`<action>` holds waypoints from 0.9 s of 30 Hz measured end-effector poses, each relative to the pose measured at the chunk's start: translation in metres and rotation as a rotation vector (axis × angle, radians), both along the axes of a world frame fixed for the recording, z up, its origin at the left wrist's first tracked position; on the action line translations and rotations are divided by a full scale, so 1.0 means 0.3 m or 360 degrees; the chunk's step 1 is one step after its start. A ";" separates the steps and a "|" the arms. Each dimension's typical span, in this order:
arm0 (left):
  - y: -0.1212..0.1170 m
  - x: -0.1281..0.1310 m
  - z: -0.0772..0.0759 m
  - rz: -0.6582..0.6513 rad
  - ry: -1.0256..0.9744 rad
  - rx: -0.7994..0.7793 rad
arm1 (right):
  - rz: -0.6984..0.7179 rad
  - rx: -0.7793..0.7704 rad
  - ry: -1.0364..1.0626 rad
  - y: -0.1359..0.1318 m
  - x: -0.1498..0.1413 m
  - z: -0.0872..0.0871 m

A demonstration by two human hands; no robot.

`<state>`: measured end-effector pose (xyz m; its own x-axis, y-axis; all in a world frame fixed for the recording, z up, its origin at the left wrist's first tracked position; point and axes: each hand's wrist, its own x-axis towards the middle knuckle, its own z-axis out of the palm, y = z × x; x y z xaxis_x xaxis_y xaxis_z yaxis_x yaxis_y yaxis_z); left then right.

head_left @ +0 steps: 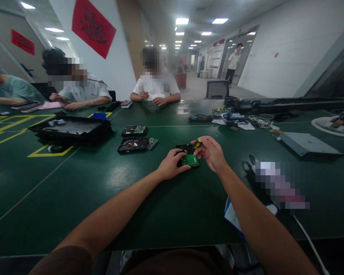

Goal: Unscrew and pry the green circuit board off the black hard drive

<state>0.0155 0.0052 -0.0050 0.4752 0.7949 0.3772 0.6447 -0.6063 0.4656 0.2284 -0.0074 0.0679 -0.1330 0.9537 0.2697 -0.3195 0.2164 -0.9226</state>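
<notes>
On the green table in front of me lies a hard drive (pixel 190 160) with its green circuit board facing up. My left hand (pixel 172 164) grips it from the left side, thumb along the near edge and fingers on the far part. A screwdriver (pixel 197 143) with a yellow and black handle is held in the fingers of my right hand (pixel 212 152), over the drive's right end. Its tip is too small to make out. The dark part of the drive (pixel 184 147) shows just behind the board.
Two opened drives (pixel 134 130) (pixel 132 145) lie to the left, beside a small circuit board (pixel 153 143). Further left stands a black tray (pixel 71 130). A grey metal case (pixel 309 144) and a bowl with cables (pixel 232 117) sit right. Several people sit across the table.
</notes>
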 end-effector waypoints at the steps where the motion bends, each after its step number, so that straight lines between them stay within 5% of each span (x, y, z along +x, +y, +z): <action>1: 0.001 0.001 -0.001 0.0001 0.0002 0.0003 | 0.0005 0.0007 0.0005 0.000 0.002 0.000; 27: 0.004 -0.001 -0.012 -0.0005 -0.0005 0.0029 | -0.0075 0.0042 -0.0085 0.003 0.004 -0.008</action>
<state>0.0153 0.0065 -0.0087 0.4765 0.7863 0.3933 0.6411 -0.6169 0.4566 0.2296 -0.0066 0.0655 -0.1026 0.9519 0.2886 -0.2590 0.2545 -0.9317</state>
